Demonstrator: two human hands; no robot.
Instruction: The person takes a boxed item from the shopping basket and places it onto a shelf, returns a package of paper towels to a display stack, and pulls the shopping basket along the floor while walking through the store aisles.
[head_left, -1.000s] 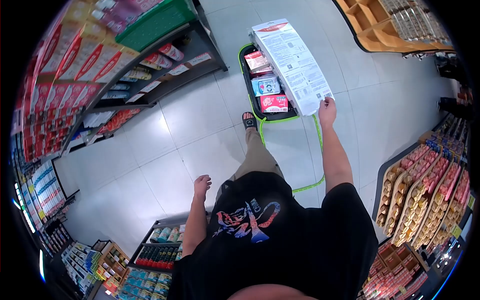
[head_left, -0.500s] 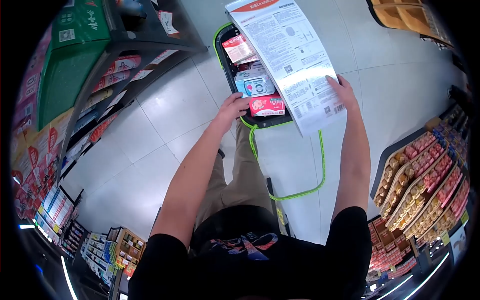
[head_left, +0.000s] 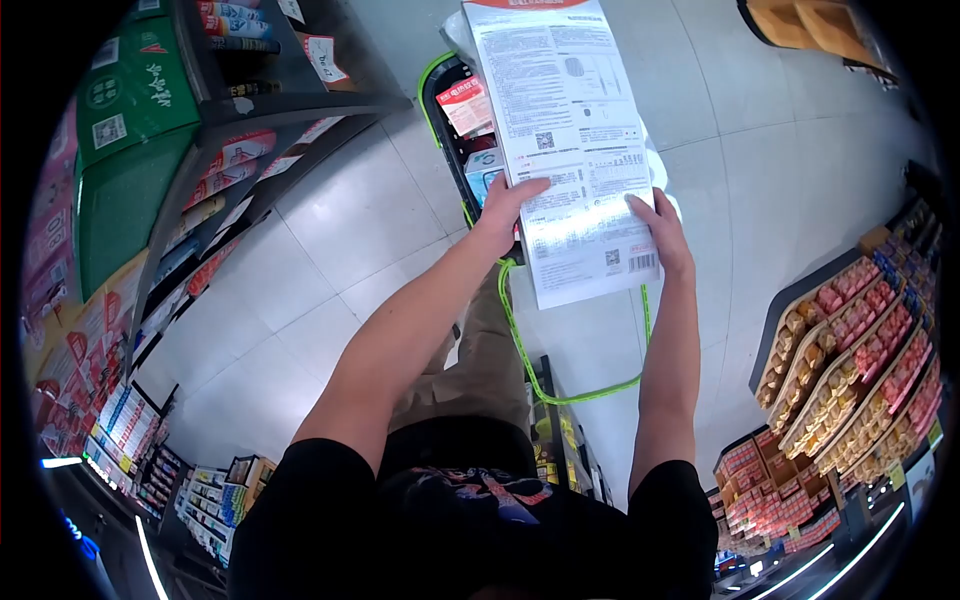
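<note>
A long, flat printed pack (head_left: 572, 120) is held at the upper middle of the frame, its text-covered face turned up, and much of a black basket (head_left: 423, 100) is hidden by it. The pack's left edge is pinched by the left hand (head_left: 500, 217), with the thumb laid across the printed face; the right edge is pinched by the right hand (head_left: 667, 232) in the same manner, a little lower in the frame. The fingers underneath are mostly hidden, so how far they are curled cannot be told.

The pack is judged to be light for its length, and the face seems to be made of thin, glossy card that could be bent if it were held by one end only. By the bright glare on its lower part, a slightly slippery surface is suggested. Whether anything fragile is contained cannot be told. The best hold is judged to be given by the two long edges, near mid-length, with light pressure.

At the basket's left side, a red-and-white box (head_left: 466, 105) and a pale blue box (head_left: 482, 165) are partly covered by the pack.
</note>
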